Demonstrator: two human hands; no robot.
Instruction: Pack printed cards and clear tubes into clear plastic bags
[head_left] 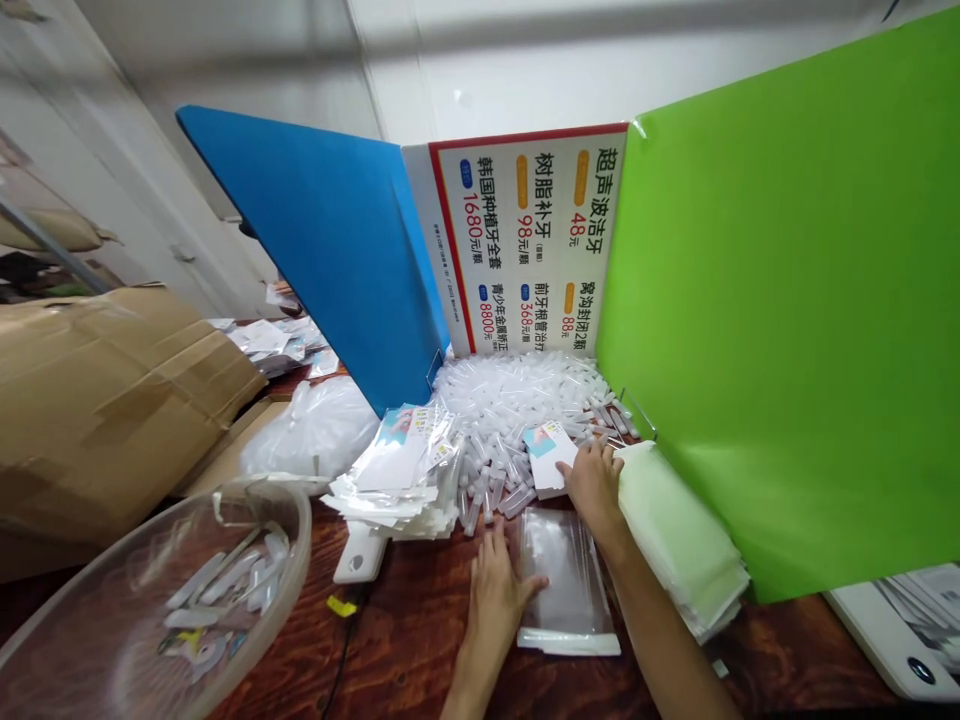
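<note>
On grained wood: left fingers wide at filmy bags; right fingers at flat cards, grip unclear.

A cardboard box (brown) sits behind a basin.

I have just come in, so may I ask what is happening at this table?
Someone is at work with small packaging items on a wooden table. The right hand touches the printed cards; how firmly is unclear. The left hand has its thumb over the clear plastic sleeves. Beyond lies a heap of small translucent tubes, between a blue panel and a green panel.
</note>
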